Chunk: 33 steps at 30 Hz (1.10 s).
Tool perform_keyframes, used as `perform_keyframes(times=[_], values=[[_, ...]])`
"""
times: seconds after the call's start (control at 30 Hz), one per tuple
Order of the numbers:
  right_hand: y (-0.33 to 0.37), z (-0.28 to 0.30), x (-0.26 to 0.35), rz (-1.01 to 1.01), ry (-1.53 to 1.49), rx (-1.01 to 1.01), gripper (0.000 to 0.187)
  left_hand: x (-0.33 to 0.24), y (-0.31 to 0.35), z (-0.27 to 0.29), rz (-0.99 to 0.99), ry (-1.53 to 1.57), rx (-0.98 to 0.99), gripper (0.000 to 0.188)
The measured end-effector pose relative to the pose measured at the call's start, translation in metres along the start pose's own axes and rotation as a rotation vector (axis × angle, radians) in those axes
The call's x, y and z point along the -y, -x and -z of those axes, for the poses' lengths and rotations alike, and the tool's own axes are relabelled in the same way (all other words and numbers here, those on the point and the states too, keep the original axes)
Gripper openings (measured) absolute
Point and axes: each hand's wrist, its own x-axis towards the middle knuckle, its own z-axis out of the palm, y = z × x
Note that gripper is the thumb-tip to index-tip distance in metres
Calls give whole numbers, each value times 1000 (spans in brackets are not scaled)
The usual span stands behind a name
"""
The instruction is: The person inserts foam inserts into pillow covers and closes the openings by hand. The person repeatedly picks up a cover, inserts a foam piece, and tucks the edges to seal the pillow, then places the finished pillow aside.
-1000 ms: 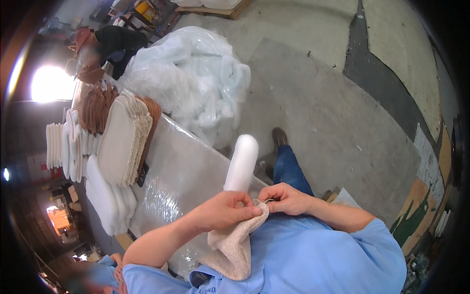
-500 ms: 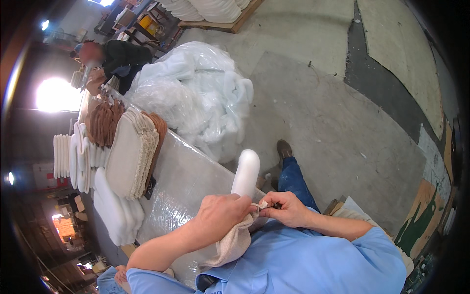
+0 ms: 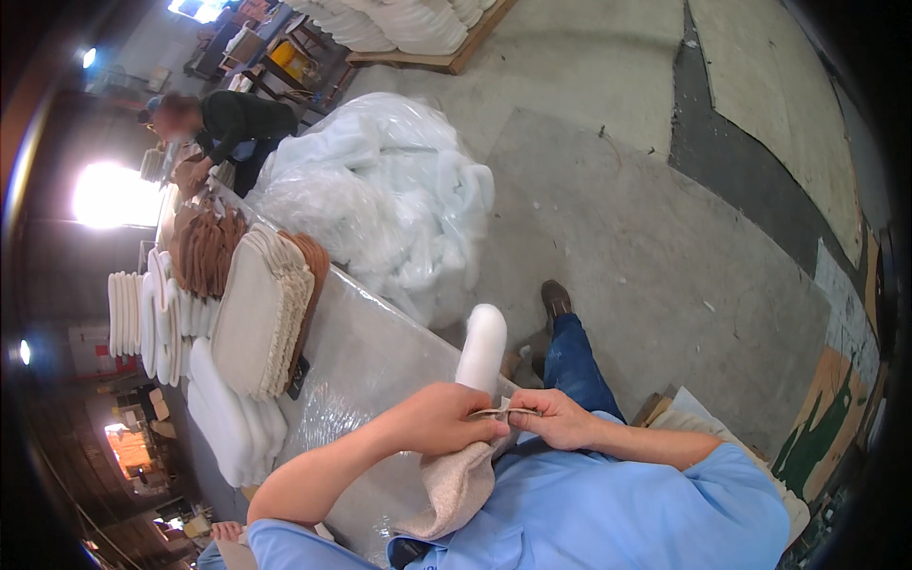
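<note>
A beige woven fabric cover hangs in front of my body, its open edge drawn taut between my two hands. My left hand is closed round that edge, thumb pressed against the cloth. Close beside it, my right hand pinches the other end of the edge between thumb and fingers. A small pale tab stands up between the fingertips; its kind is too small to make out. Just beyond my hands rises a white padded piece with a rounded end; its lower part is hidden behind my hands.
A plastic-wrapped table bears stacked beige covers, brown covers and white pads. A heap of white padding in clear plastic lies on the floor beyond. Another person bends over the table's far end.
My hands have come closer together along the cover's edge, and my left thumb now shows on the cloth. The other person has leaned further over the table.
</note>
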Motion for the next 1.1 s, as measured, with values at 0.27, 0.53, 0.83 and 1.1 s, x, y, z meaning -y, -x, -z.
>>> perform_keyframes(times=[0.27, 0.53, 0.83, 1.1], values=[[-11, 13, 22, 468, 705, -167, 16, 21, -17, -7, -75, 126, -137, 36], [-20, 22, 33, 501, 903, -212, 19, 10, -14, -1, -147, 33, -301, 23], [-45, 46, 44, 500, 859, -54, 19, 31, -39, 15, -55, 367, -24, 32], [-88, 73, 50, 483, 668, 164, 14, 50, -56, 35, 2, 618, -45, 28]])
